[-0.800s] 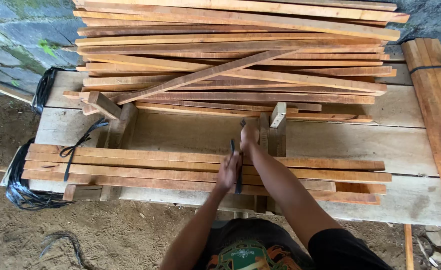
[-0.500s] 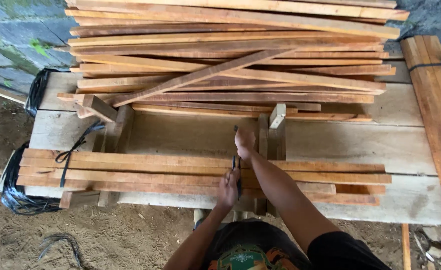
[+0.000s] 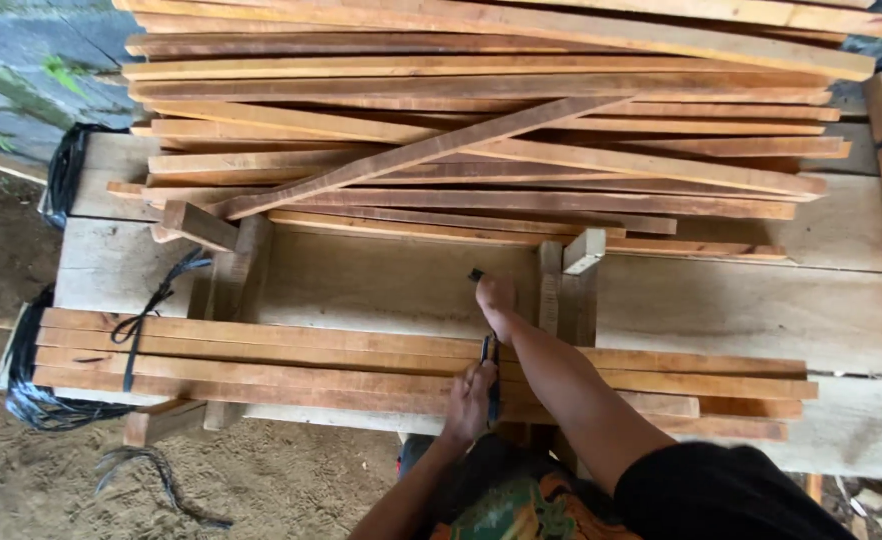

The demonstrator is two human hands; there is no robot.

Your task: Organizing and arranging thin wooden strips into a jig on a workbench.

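A black strap was gripped by both hands across a bundle of wooden slats on the worktop. The left hand was closed on its near end, the right hand closed on its far end. A larger pile of slats was stacked beyond both hands.

You have one view only, from the camera on your head, looking almost straight down over your own arms at the table from standing height. The table fills most of the frame, its far edge at the top against a stone wall. Bare ground shows below the table's near edge.
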